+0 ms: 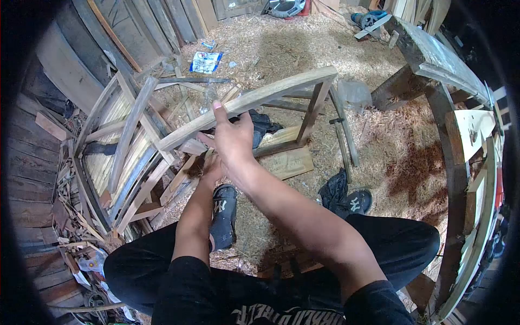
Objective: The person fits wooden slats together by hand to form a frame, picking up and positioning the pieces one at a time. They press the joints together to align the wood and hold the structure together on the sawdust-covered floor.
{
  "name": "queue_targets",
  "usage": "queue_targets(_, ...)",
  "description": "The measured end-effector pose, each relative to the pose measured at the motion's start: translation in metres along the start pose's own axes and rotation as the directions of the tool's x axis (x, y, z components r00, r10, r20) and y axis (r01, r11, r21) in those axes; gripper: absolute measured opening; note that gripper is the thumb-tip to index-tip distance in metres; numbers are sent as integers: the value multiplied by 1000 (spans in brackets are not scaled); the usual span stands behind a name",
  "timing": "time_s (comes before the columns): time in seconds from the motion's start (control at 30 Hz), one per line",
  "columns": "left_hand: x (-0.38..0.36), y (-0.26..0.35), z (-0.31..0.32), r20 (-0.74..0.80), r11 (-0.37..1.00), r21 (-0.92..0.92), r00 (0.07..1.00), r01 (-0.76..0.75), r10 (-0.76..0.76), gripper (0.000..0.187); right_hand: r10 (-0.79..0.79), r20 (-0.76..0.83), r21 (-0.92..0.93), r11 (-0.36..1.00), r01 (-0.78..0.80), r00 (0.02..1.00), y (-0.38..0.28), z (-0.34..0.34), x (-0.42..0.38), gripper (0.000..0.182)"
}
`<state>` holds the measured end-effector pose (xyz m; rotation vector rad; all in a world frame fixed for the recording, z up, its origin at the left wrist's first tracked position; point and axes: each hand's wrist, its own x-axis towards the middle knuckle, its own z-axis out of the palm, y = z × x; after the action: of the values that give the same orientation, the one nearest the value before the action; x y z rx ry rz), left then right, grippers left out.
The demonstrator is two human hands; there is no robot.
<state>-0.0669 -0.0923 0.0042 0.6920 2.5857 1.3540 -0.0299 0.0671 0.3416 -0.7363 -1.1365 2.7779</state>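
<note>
Pale, bare wood makes up the open frame [276, 90] that is held above the shaving-strewn floor [401, 132], between the person's feet and the packet [206, 62] beyond it. The right hand [235, 135] is closed on the frame's long upper rail, thumb over the top face and fingers wrapped beneath, nearer the rail's left end than its right. The left hand [214, 167] is low and near that end of the frame, partly hidden behind the right wrist; whether it grips anything, I cannot tell.

Just below the frame lies a flat plank [292, 164], with dark cloth [261, 127] seen through the opening. Left of the frame stands a bulkier assembly of curved wooden pieces [130, 135]; to its right, a clear plastic bag [355, 96] rests on the shavings.

Judging by its slim bars, the frame should be fairly light and stiff along each rail, with dry faces that give decent friction. Its corners are the likely weak spots, liable to rack if twisted. Held off-centre as it is, the long right side would tend to dip; a grip near mid-rail, or one hand towards each end, should balance it better.
</note>
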Motion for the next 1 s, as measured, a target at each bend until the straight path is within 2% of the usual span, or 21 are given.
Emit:
queue_targets(0.1,0,0,-1,4,1000,-1,1000,1,-1,40,57,16,0,998,-57,998,-1,-1,-1,58)
queue_targets(0.17,-1,0,0,5,1000,-4,1000,0,0,40,44,66,-25,999,-43,997,2,-4,2,54)
queue_targets(0.27,0,0,-1,6,1000,-7,1000,1,-1,40,-19,52,-21,1000,20,998,8,-3,3,52)
queue_targets(0.47,4,-4,-1,7,1000,-19,1000,-3,3,40,-43,70,34,999,40,997,10,-1,-3,50)
queue_targets(0.7,8,-7,-3,12,999,-35,1000,-6,7,41,-31,73,22,999,30,997,7,3,-5,48)
queue_targets(0.9,11,-8,-2,15,999,-49,1000,-6,7,41,-84,69,31,996,82,994,26,0,7,47)
queue_targets(1.0,10,-9,-3,14,998,-56,1000,-5,5,41,-2,87,-30,1000,5,996,23,-3,4,47)
